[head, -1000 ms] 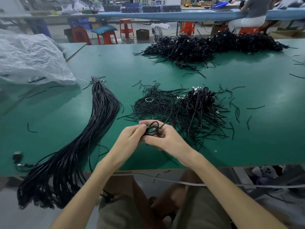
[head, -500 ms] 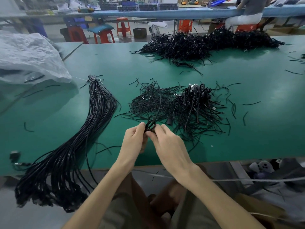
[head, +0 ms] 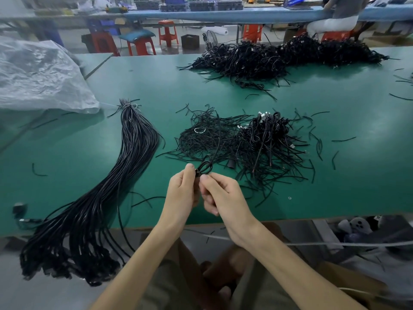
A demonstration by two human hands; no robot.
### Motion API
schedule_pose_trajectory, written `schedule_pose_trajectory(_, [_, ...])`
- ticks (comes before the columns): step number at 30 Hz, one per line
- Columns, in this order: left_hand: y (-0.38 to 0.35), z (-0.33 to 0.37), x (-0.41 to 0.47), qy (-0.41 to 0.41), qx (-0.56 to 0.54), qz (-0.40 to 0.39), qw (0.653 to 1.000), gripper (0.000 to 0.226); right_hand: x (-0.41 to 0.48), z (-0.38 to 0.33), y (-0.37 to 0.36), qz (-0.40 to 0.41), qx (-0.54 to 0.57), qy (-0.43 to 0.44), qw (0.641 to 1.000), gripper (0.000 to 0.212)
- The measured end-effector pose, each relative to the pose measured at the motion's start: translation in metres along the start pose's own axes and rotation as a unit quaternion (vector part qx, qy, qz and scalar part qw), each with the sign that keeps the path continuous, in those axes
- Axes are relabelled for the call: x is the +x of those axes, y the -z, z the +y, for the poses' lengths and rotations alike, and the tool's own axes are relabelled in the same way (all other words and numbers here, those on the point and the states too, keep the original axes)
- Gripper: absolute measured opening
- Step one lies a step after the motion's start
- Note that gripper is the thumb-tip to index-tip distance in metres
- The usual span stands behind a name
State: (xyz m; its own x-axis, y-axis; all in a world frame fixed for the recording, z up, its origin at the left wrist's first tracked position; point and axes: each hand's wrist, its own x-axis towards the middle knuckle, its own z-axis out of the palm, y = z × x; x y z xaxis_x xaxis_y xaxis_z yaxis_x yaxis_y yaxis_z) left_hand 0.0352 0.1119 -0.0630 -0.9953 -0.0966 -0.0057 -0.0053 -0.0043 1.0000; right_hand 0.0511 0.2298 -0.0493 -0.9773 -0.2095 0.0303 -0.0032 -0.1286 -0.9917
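both hands together above the near edge of the bench (head: 156,86), fingers curled. left hand (head: 182,193) pinches the small black cable coil (head: 205,167) at its base with thumb and forefinger; right hand (head: 223,198) pinches the same spot from the other side. coil is held off the bench, with one thin strand running up across the loose strand pile (head: 201,142). coiled-cable pile (head: 270,135) is just right of that. long cable bundle (head: 125,175) lies to the left, overhanging the edge.
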Motion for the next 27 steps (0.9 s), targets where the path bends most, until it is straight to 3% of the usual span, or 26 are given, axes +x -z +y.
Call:
schedule_pose_trajectory(3, [-0.003, 0.002, 0.0, 0.019, -0.015, -0.026, 0.999, 0.058, 0.0, 0.003, -0.002, 0.006, 0.069, -0.045, 0.997, 0.036])
schedule_pose_trajectory(6, [0.014, 0.01, 0.006, -0.047, 0.088, -0.102, 0.99, 0.038, -0.002, 0.004, 0.01, -0.005, 0.097, -0.087, 0.992, 0.035])
schedule_pose_trajectory(9, [0.04, 0.023, 0.01, -0.097, 0.179, -0.207, 0.957, 0.013, 0.002, 0.0, 0.028, -0.043, 0.103, -0.129, 0.985, 0.035])
schedule_pose_trajectory(14, [0.047, 0.035, 0.004, -0.082, 0.248, -0.233, 0.937, 0.031, 0.009, -0.011, 0.043, -0.141, 0.052, -0.159, 0.976, 0.038])
schedule_pose_trajectory(17, [0.043, 0.039, 0.002, -0.072, 0.179, -0.287, 0.938, 0.045, 0.007, -0.012, 0.041, -0.149, 0.014, -0.153, 0.977, 0.042])
schedule_pose_trajectory(22, [0.033, 0.033, 0.003, -0.063, 0.087, -0.27, 0.957, 0.025, 0.007, -0.01, 0.039, -0.143, -0.013, -0.141, 0.98, 0.044])
schedule_pose_trajectory(27, [0.029, 0.031, 0.0, -0.115, 0.038, -0.226, 0.967, 0.014, 0.004, -0.011, 0.04, -0.163, 0.066, -0.141, 0.974, 0.037])
